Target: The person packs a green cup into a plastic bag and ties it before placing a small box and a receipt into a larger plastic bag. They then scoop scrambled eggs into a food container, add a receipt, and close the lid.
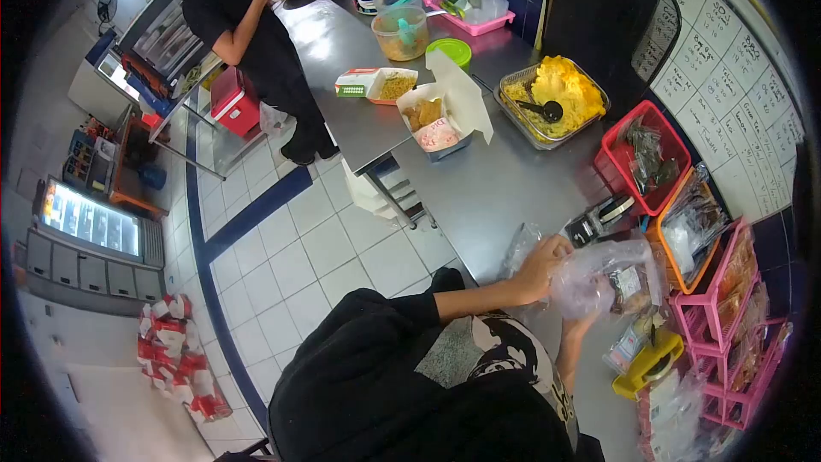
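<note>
A clear plastic bag (629, 261) is spread between my two hands above the steel counter, near the wall side. My left hand (543, 267) has its fingers curled in on the edge of the plastic. My right hand (583, 316) is lower and partly behind the bag, its fingers blurred by the see-through film. More crumpled clear plastic (523, 244) lies beside my left hand. Just past the bag, a packet with a white label (629, 281) lies on the counter. A black device (586, 227) rests near my left fingers.
A yellow tape dispenser (650, 364) stands near my right arm. Along the wall are a red basket (609, 162), an orange basket (708, 244) and pink racks (723, 359). Farther off are an open food box (440, 141), a food tray (547, 141) and another person (248, 43).
</note>
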`<state>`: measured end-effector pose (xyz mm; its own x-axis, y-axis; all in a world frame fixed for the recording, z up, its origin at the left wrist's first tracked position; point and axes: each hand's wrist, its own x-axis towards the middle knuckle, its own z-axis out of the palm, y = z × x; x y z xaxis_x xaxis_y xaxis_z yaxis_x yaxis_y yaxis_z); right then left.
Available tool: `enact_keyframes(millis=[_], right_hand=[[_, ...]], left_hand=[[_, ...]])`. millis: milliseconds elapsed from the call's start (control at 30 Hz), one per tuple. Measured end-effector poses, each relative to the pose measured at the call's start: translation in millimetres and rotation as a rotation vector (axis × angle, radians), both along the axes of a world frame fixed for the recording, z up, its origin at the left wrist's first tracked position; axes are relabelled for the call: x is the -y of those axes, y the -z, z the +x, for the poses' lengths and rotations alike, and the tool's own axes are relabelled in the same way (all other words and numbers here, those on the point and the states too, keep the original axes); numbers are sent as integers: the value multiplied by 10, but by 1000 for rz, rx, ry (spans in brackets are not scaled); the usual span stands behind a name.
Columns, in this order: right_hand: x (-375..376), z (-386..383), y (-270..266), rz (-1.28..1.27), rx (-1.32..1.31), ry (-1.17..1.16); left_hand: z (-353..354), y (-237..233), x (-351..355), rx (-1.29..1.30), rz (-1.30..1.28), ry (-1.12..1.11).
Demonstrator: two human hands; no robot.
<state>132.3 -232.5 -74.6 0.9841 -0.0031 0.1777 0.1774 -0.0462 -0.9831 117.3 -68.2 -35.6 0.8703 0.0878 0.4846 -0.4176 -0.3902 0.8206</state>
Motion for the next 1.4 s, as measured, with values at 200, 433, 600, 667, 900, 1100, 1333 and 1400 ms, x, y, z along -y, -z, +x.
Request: enact_keyframes(millis=[200, 433, 600, 667, 900, 1100, 1333, 1400], right_hand=[[-147, 36, -366, -404, 413, 0], [-130, 129, -490, -601, 196, -5], [-45, 109, -706, -404, -27, -248], [46, 125, -668, -413, 9, -304], [300, 212, -509, -381, 34, -206], [1, 212, -407, 15, -3, 179], [-298, -2, -447, 221, -65, 108], [-268, -25, -421, 249, -63, 78]], left_hand=[[-86, -26, -21, -396, 189, 41], [-53, 763, -184, 234, 631, 145], [-62, 677, -378, -399, -552, 665], [-59, 478, -411, -156, -172, 556], [-1, 336, -457, 156, 211, 439], [-144, 75, -338, -303, -19, 504], [21, 72, -308, 47, 57, 276], [40, 127, -360, 52, 246, 456]])
